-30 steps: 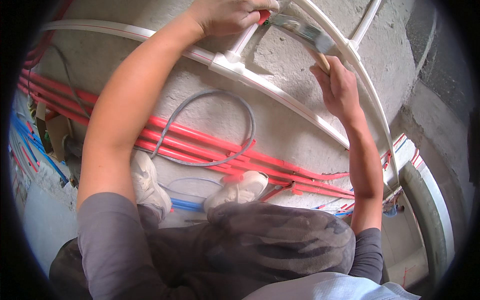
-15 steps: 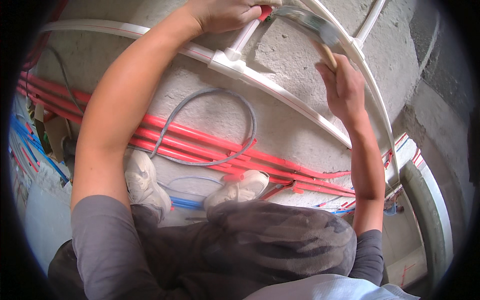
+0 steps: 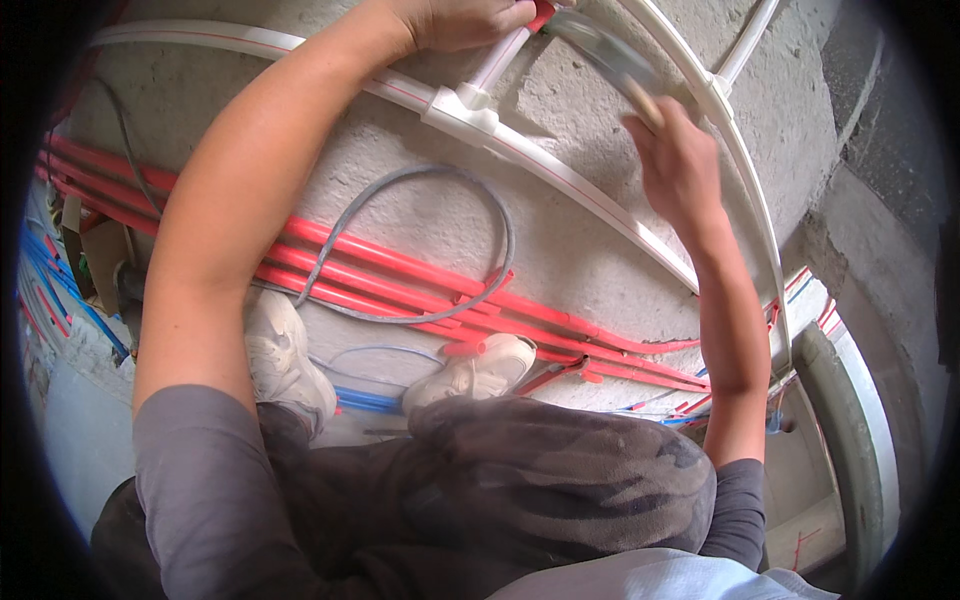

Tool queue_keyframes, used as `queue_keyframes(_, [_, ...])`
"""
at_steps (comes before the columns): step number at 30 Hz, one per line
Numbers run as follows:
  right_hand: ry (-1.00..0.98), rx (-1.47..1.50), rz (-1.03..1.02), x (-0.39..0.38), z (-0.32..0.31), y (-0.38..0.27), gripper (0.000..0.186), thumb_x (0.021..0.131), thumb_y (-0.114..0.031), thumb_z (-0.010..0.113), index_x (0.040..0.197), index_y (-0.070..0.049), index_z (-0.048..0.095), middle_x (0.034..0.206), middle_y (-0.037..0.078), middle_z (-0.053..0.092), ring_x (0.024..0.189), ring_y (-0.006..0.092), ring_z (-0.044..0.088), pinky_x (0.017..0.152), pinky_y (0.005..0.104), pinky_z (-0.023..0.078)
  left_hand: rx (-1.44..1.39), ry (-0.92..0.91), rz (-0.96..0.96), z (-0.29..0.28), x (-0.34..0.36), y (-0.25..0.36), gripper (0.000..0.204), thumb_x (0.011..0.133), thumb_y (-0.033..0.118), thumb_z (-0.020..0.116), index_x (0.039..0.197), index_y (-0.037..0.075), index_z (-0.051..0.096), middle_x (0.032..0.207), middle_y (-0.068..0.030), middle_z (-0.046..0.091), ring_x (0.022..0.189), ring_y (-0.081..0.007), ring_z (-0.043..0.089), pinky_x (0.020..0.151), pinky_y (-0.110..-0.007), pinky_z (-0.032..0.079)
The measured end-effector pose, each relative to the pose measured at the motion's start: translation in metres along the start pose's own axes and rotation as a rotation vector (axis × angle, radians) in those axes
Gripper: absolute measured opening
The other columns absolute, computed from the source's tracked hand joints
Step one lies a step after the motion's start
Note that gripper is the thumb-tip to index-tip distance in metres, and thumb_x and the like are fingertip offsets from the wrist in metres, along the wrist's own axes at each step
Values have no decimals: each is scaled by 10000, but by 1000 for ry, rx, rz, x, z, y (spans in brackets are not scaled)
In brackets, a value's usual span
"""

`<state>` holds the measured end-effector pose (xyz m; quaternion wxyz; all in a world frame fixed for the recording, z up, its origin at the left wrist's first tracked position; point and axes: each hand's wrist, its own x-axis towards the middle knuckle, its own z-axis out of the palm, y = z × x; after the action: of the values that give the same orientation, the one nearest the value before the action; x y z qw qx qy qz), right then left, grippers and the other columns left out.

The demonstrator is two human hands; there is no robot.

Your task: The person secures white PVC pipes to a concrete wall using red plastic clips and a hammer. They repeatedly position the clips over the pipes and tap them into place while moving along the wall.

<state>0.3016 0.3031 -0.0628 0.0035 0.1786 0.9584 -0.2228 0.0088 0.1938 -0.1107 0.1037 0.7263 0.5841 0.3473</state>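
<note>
At the top edge, my left hand (image 3: pixel 465 20) is closed on a short red piece (image 3: pixel 542 15) at the upper end of a short white pipe (image 3: pixel 500 57); the frame cuts off part of the fingers. That pipe rises from a white tee fitting (image 3: pixel 460 113) in a long white pipe with a red stripe (image 3: pixel 580 190). My right hand (image 3: pixel 680 165) grips the wooden handle of a hammer (image 3: pixel 605 50). Motion smears the hammer's metal head, which reaches toward the red piece. Whether they touch I cannot tell.
Red conduits (image 3: pixel 400 285) run across the concrete floor (image 3: pixel 590 270), with a loop of grey cable (image 3: pixel 507 225) over them. Another white pipe (image 3: pixel 745 165) curves down the right. My shoes (image 3: pixel 480 370) stand by blue pipes (image 3: pixel 365 400). An open cardboard box (image 3: pixel 100 250) is at far left.
My right hand and the hammer have shifted slightly left and up. The left hand stays at the red piece, with the whole view moved a little.
</note>
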Motion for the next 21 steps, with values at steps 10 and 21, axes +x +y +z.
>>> queue_keyframes(10, [35, 124, 91, 6, -4, -11, 251, 967, -200, 704, 892, -47, 520, 667, 169, 594, 576, 390, 600, 504, 458, 461, -1, -13, 7, 0, -1, 0, 255, 788, 228, 663, 1011, 134, 744, 1006, -80, 602, 1040, -290, 557, 943, -436, 435])
queue_keyframes(21, [174, 339, 399, -28, -13, -24, 183, 992, -196, 679, 989, -26, 610, 669, 142, 537, 576, 270, 516, 572, 370, 446, 54, 54, -116, -4, -4, 14, 369, 810, 142, 597, 1144, 98, 748, 1042, -84, 606, 1075, -266, 568, 931, -409, 430])
